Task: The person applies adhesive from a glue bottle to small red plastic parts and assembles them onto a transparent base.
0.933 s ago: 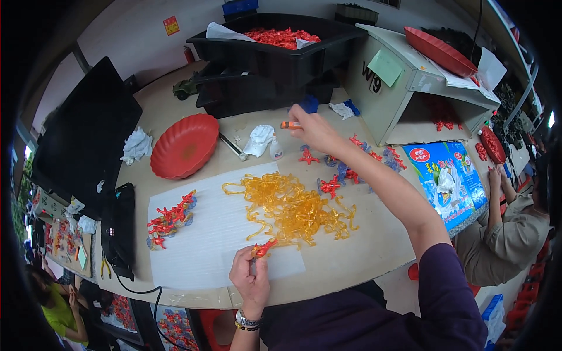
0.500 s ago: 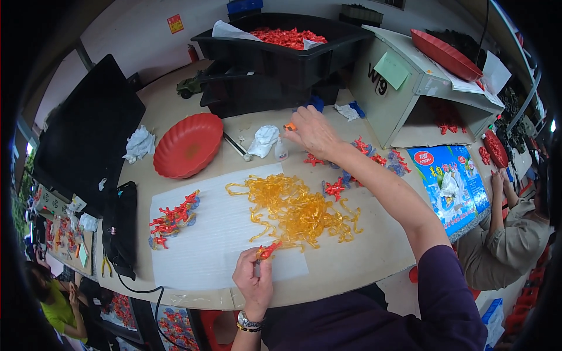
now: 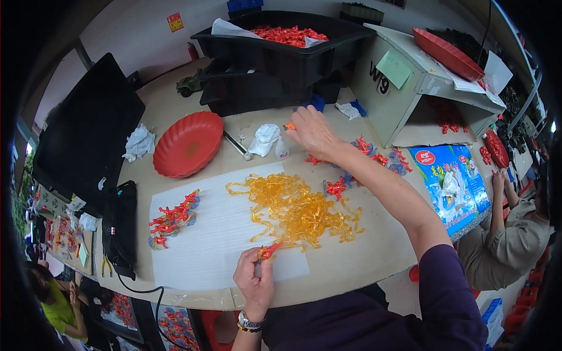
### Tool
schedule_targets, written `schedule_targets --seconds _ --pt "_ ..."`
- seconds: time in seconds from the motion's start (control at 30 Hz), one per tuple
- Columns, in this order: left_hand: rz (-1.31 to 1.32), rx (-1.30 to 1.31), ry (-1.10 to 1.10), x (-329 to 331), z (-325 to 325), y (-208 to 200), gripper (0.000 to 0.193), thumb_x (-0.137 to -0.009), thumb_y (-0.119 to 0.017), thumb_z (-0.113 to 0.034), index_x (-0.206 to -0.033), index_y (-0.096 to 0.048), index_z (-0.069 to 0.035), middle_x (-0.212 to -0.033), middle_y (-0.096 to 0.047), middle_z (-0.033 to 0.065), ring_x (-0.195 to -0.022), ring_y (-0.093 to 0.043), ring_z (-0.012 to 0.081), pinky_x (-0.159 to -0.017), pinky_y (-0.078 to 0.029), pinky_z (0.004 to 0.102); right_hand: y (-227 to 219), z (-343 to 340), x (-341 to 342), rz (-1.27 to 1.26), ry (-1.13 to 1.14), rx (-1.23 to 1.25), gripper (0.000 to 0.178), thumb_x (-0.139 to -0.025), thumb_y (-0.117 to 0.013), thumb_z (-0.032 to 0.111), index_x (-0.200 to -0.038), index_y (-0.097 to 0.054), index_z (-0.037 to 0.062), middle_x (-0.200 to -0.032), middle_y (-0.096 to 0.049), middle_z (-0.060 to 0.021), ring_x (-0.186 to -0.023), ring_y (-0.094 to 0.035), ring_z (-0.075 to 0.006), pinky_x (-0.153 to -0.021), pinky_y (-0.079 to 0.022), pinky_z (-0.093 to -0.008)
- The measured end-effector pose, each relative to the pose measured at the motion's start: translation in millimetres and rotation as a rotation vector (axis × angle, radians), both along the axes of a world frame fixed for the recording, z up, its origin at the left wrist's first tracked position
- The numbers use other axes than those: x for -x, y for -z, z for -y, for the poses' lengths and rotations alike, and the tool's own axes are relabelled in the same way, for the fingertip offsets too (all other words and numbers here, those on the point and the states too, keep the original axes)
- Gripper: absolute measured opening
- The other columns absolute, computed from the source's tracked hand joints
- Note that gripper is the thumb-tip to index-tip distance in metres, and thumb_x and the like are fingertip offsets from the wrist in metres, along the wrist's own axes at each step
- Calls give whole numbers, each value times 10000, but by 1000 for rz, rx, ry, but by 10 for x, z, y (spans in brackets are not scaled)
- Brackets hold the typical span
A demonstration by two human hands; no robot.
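Above the near edge of the white foam sheet [image 3: 199,257], my left hand [image 3: 253,281] pinches a small red plastic figure [image 3: 268,251] between thumb and fingers. My right hand [image 3: 316,133] reaches to the far side of the table, closed on a small orange object [image 3: 290,126] whose kind I cannot make out. Just below it stands a small clear bottle [image 3: 281,150]. A tangled heap of translucent yellow plastic strips [image 3: 304,213] lies between my hands, partly on the sheet. Red figures with bluish translucent parts [image 3: 172,216] form a row at the left of the sheet.
More red and blue figures [image 3: 336,188] lie beneath my right forearm. A red scalloped bowl [image 3: 188,146], white cloth [image 3: 264,139] and stacked black bins [image 3: 281,58] stand farther back. A grey box [image 3: 398,102] is at the right. A person [image 3: 503,240] sits beyond the blue printed sheet [image 3: 448,187].
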State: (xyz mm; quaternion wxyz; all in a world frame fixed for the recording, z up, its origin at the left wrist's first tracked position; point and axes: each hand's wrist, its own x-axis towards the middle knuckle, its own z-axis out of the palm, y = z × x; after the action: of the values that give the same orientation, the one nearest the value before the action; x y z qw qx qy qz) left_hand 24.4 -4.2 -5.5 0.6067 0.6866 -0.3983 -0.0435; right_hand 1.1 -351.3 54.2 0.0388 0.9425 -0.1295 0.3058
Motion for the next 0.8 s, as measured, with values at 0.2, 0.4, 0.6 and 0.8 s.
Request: schedule_targets --seconds 0.2,0.4,0.6,0.8 --pt "-13 -26 4 1 -11 -13 138 -824 -629 5 -960 -632 28 -924 -656 168 -831 -640 273 -744 -503 331 -9 -12 8 -16 13 -24 270 -883 -637 254 -928 -548 3 -924 -516 -142 -870 -492 -298 -737 -434 -416" --pt "-27 -7 12 -4 -9 14 136 -828 -632 -5 -957 -628 37 -927 -653 171 -829 -637 272 -744 -503 327 -32 -23 24 -27 10 -33 266 -888 -632 251 -933 -548 2 -929 -521 -146 -878 -495 -300 -744 -435 -417" --pt "-34 -3 19 -1 -6 6 133 -827 -632 -2 -953 -628 40 -928 -652 175 -828 -638 276 -746 -502 329 -28 -18 20 -32 20 -33 274 -886 -635 256 -929 -547 -1 -919 -520 -145 -868 -494 -295 -737 -432 -413" --pt "-10 3 12 3 3 -4 126 -823 -630 5 -945 -627 38 -926 -654 177 -829 -640 280 -748 -504 332 -28 -9 32 -17 4 -8 275 -880 -640 256 -915 -545 1 -910 -517 -143 -856 -492 -291 -725 -428 -409"
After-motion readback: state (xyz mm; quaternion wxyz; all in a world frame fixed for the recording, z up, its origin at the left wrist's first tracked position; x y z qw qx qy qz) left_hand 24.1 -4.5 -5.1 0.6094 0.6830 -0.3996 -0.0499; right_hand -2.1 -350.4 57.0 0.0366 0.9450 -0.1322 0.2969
